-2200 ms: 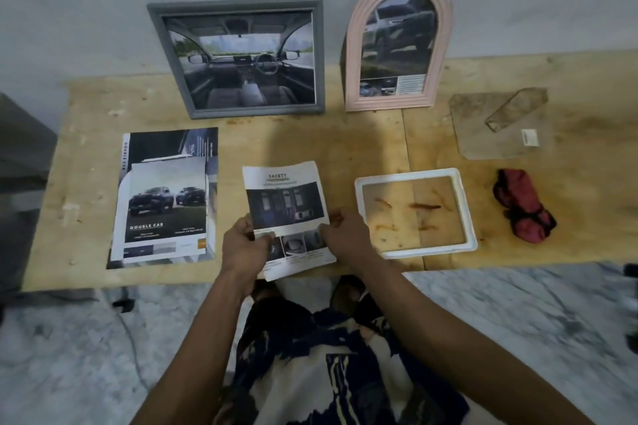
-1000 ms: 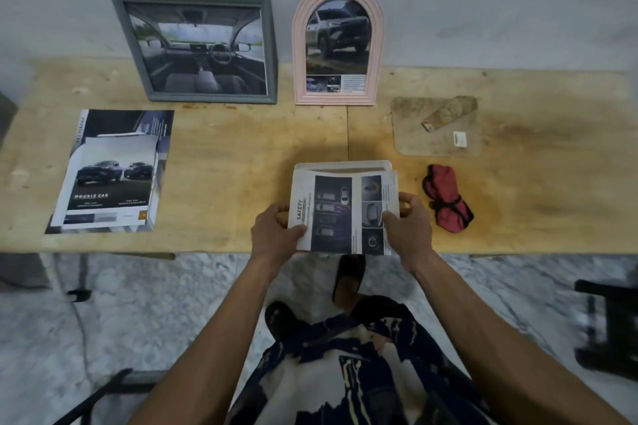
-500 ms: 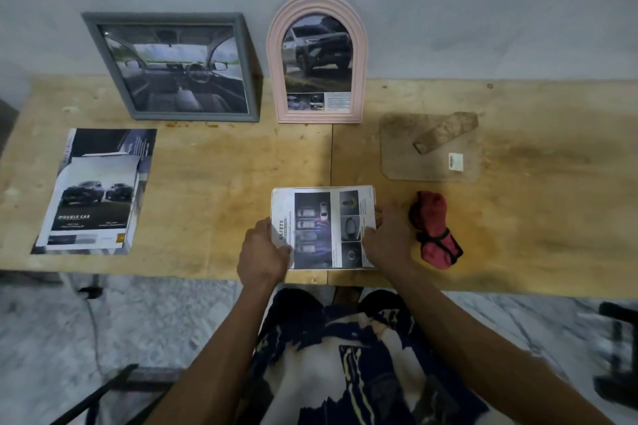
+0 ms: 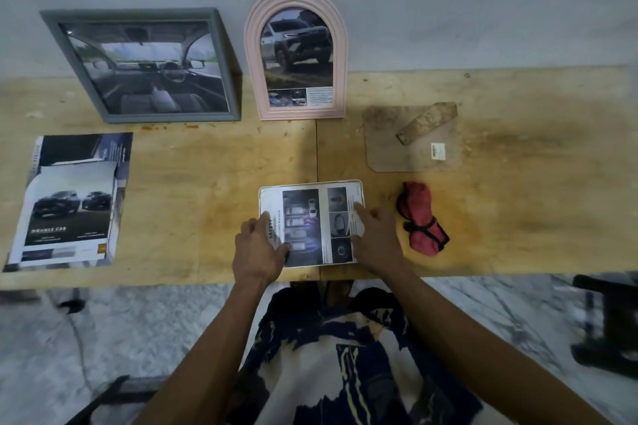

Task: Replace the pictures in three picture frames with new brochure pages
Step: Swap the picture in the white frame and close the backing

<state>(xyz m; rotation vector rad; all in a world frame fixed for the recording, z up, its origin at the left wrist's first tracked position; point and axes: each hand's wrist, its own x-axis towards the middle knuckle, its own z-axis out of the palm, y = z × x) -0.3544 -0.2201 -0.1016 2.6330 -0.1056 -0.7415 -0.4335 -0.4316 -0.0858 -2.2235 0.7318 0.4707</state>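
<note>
Brochure page (image 4: pixel 310 224): flat in white frame (image 4: pixel 357 183), near table (image 4: pixel 207 183) front edge
Left hand (image 4: pixel 257 248): fingers flat, pressing page
Right hand (image 4: pixel 376 235): fingers flat, pressing page

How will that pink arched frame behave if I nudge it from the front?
The pink arched frame stands upright, leaning on the wall, so a front push probably just presses it back. Its narrow base suggests it could tip sideways. It looks like light plastic, likely sliding easily.

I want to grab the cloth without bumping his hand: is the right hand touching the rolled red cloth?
Apart. The head view shows bare wood between the right hand and the rolled red cloth.
</note>
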